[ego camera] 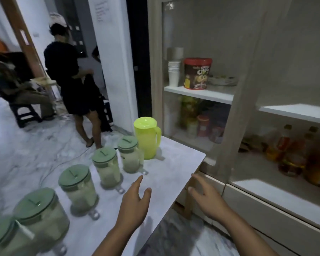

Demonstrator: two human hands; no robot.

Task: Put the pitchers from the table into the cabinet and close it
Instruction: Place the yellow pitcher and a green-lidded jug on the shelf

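- On the pale marble-look table (174, 163), six pitchers stand upright in one row, long axes vertical, the line running from 7 o'clock at the near left edge of the view up toward 12 o'clock.
- The lime-yellow pitcher (148, 139) ends the row at the far end, nearest the cabinet (238, 100); its handle points to 3 o'clock, toward the glass.
- Five clear pitchers with sage-green lids follow behind it: the farthest (130, 156), the next (106, 167), the middle one (78, 189), a nearer one (42, 217), and the nearest (2, 237), cut off by the frame. Their handles point toward 5 o'clock, at the wearer.
- The left hand (135, 204) hovers above the tabletop, fingers spread and loose, holding nothing, index finger aimed at 12 o'clock.
- The right hand (209, 196) is past the table's corner, open and empty, fingers reaching to 11 o'clock toward the cabinet's lower frame.
- Inside the cabinet, a red-lidded tub (197, 73) and stacked white cups (173, 72) sit on a shelf; bottles (292, 156) stand lower, at 3 o'clock.
- A person in dark clothes (72, 80) stands at 10 o'clock.
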